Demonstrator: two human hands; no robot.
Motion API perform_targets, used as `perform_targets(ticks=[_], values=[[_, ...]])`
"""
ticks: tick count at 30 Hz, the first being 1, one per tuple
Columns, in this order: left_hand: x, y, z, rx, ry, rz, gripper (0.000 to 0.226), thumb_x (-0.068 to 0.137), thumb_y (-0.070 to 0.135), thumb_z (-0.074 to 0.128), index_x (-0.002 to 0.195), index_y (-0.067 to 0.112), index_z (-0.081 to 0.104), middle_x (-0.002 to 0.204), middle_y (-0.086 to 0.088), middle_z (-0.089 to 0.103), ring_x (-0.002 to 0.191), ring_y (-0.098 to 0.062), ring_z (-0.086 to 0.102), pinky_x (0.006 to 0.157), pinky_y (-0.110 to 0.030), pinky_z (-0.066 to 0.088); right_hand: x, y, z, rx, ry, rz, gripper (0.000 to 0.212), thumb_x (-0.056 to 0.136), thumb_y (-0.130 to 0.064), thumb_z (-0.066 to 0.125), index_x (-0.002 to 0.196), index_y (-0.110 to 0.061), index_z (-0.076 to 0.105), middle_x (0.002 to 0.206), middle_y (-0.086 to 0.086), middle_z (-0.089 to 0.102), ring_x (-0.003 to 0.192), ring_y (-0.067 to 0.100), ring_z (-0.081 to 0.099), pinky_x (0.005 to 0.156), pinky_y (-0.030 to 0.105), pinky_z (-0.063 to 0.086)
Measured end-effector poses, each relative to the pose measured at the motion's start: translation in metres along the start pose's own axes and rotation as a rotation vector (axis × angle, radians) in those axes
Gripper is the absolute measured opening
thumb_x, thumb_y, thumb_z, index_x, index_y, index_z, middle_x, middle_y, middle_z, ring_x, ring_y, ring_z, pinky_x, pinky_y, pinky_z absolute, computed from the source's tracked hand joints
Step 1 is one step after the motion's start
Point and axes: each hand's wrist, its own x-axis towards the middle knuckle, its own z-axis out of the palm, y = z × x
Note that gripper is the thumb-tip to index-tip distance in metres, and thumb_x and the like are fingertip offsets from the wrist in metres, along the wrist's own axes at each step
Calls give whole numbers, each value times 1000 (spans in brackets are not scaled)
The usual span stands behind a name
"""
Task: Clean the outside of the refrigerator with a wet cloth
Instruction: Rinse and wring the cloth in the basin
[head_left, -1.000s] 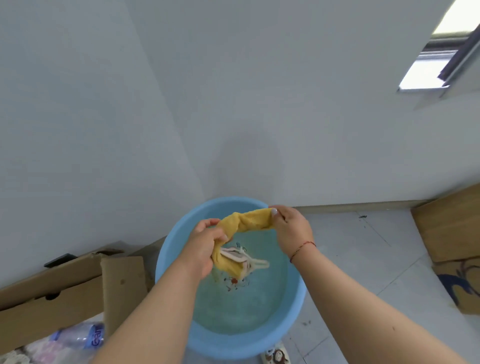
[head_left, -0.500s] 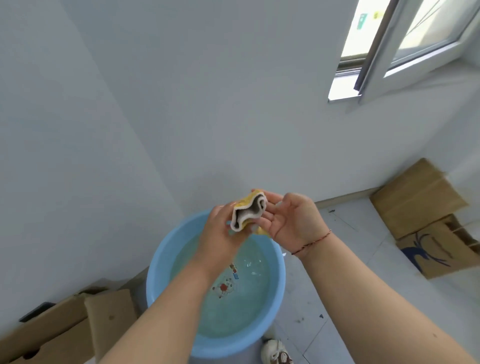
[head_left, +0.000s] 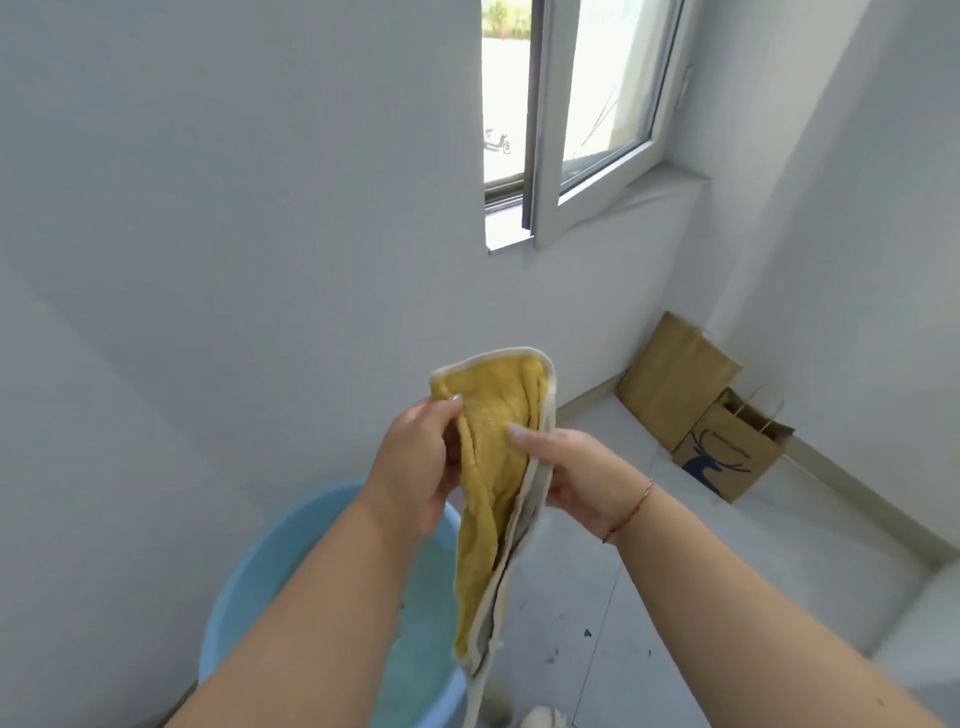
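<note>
Left hand (head_left: 415, 467) and right hand (head_left: 576, 475) both pinch yellow cloth (head_left: 493, 483), held up above blue basin (head_left: 234, 613) on floor. Cloth looks wetted; refrigerator not in view, wiping not begun.

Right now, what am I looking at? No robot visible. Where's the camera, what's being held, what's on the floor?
There is no machine here: a person works with bare hands, and the single wide-angle camera sits on their head, looking forward and down. Both arms reach in from the bottom edge. The left hand and the right hand each pinch the yellow cloth, which hangs opened out, its lower end dangling. Below it, on the floor, stands a blue basin holding water. Against the far wall lean brown paper bags, under a partly open window. No refrigerator is in view.
</note>
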Motion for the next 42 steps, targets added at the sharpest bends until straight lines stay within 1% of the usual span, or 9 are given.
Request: perform_targets(ticks=[6, 11, 18, 24, 27, 31, 33, 38, 42], values=[[4, 0, 50, 90, -373, -152, 41, 74, 31, 70, 103, 2, 69, 94, -11, 74, 81, -22, 72, 79, -32, 58, -36, -4, -51, 175, 187, -114, 28, 94, -14, 56, 114, 6, 61, 113, 23, 67, 106, 37, 64, 93, 49, 52], [14, -22, 96, 468, -333, -154, 18, 91, 17, 66, 101, 3, 72, 100, -16, 74, 100, -31, 70, 97, -42, 53, -66, -6, -97, 237, 319, -152, 23, 98, -8, 46, 114, 1, 60, 113, 22, 66, 105, 35, 64, 94, 50, 50], [17, -43, 180, 356, -376, -96, 18, 100, 25, 53, 109, 14, 64, 100, -13, 73, 85, -26, 72, 66, -37, 58, -121, -1, -165, 90, 685, -150, 29, 103, -19, 37, 122, -10, 56, 90, 12, 64, 77, 22, 64, 70, 36, 57], [2, -62, 264, 230, -638, -275, 43, 86, 10, 71, 123, -2, 53, 114, -26, 67, 96, -35, 70, 76, -43, 57, -172, 34, -212, 317, 756, -141, 53, 90, -7, 62, 135, -15, 36, 123, 17, 56, 90, 26, 64, 74, 42, 55], [-15, -79, 308, 394, -670, -242, 57, 83, -3, 71, 128, 18, 44, 106, -22, 69, 94, -34, 71, 79, -43, 58, -215, 43, -263, 453, 855, -269, 44, 92, 6, 53, 127, -21, 46, 109, 17, 58, 70, 19, 59, 58, 30, 51], [-41, -101, 371, 720, -639, 2, 14, 90, 12, 66, 104, 15, 69, 81, -11, 71, 72, -24, 68, 77, -47, 60, -270, 50, -311, 260, 964, -295, 28, 92, 7, 47, 97, -14, 65, 99, 16, 60, 69, 18, 54, 58, 26, 49], [-53, -107, 403, 800, -743, 45, 13, 84, 16, 74, 96, 21, 73, 84, -9, 71, 80, -27, 70, 83, -47, 59, -298, 57, -331, 148, 995, -255, 24, 82, 0, 61, 101, -16, 66, 105, 12, 61, 78, 17, 58, 68, 28, 51], [-85, -123, 482, 1140, -979, 268, 55, 66, 12, 85, 113, 31, 63, 96, 5, 66, 89, -13, 65, 83, -34, 57, -366, 68, -371, -499, 989, 14, 92, 57, -27, 83, 137, -26, 39, 126, -3, 45, 109, 12, 49, 87, 24, 47], [-119, -137, 552, 1126, -1029, 382, 9, 82, 19, 74, 91, 22, 72, 75, 1, 65, 66, -12, 56, 60, -25, 47, -425, 74, -409, -663, 1117, 0, 54, 74, -15, 67, 124, -27, 51, 109, -8, 44, 96, 10, 49, 79, 15, 42]])
